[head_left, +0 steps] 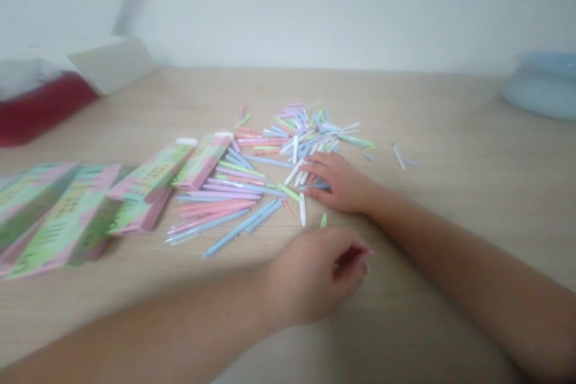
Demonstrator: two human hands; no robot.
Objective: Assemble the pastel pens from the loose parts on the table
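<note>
My right hand (pixel 339 185) rests at the near right edge of a loose pile of pastel pens (pixel 310 138), fingers stretched out over white and blue ones. Closer to me, my left hand (pixel 317 276) is curled with thumb and fingertips together; whatever it may hold is hidden. Just beyond its knuckles shows a green pen tip (pixel 324 220); I cannot tell whether it is in the hand or on the table. A white pen cap or short pen (pixel 303 210) lies between the hands. Left of the pile, blue, pink and purple pens (pixel 220 204) lie roughly in rows.
Several green-and-pink printed boxes (pixel 63 222) lie at the left, some overlapping, on the wooden table (pixel 472 192). A red item (pixel 45 105) and an open cardboard flap (pixel 112 63) are behind them. A pale blue bundle (pixel 542 87) sits far right; a thin white stick (pixel 398 156) lies alone.
</note>
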